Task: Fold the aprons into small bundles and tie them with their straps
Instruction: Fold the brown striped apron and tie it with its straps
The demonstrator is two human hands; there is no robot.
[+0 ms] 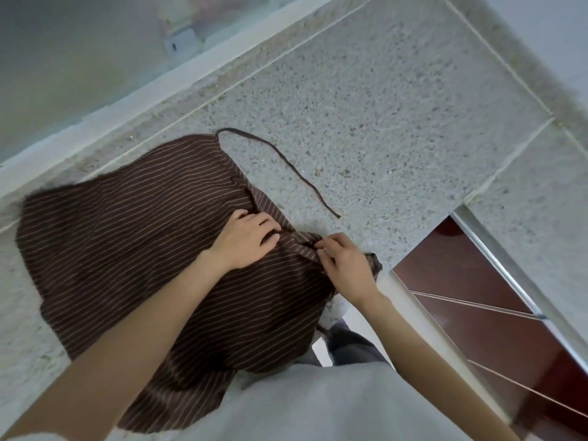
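A brown apron (127,237) with thin pale stripes lies spread over the speckled stone counter (366,106). One thin brown strap (286,160) loops out from its far edge across the bare stone. My left hand (246,240) rests on the cloth near its right edge, fingers bent down onto a fold. My right hand (345,265) pinches a bunched, folded corner of the apron (302,245) just right of my left hand. Part of the apron hangs over the counter's near edge, hidden behind my forearms.
The counter runs in an L shape, with a raised ledge and frosted window (79,58) at the back left. Dark red cabinet fronts (477,297) sit below the counter at the right. My grey top fills the bottom.
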